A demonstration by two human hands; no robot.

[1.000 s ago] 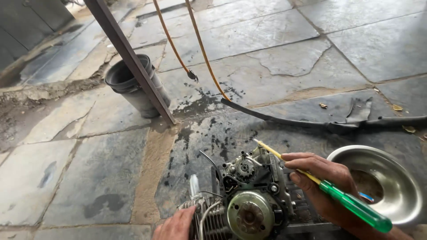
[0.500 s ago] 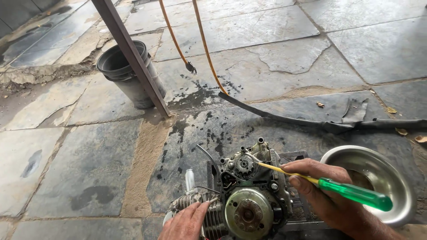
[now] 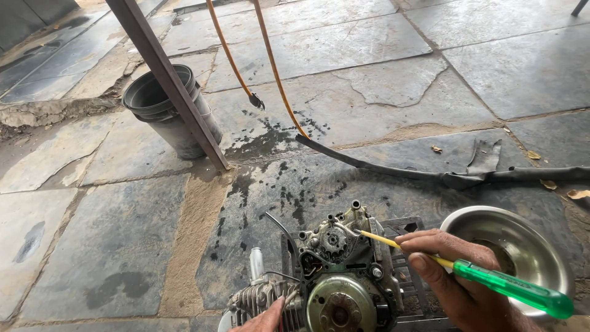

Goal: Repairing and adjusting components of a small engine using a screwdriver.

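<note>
Right hand [image 3: 458, 280] is closed around a green-handled screwdriver [image 3: 467, 276], its yellow shaft tip touching the top of the engine [image 3: 335, 276], while the left hand [image 3: 264, 320], mostly cut off at the bottom edge, rests with fingers curled on the engine's finned cylinder. Just right of the engine sits a steel bowl [image 3: 541, 246], all on a stained stone-slab floor [image 3: 110, 246]. Farther off a grey bucket [image 3: 163, 114] stands behind a slanted metal bar [image 3: 169, 80], with orange hoses [image 3: 270, 67] and a black rubber strip [image 3: 399, 172] nearby.

No packages, labels, signs or screens were seen anywhere on the stone floor, near the small engine or around the metal bowl.
</note>
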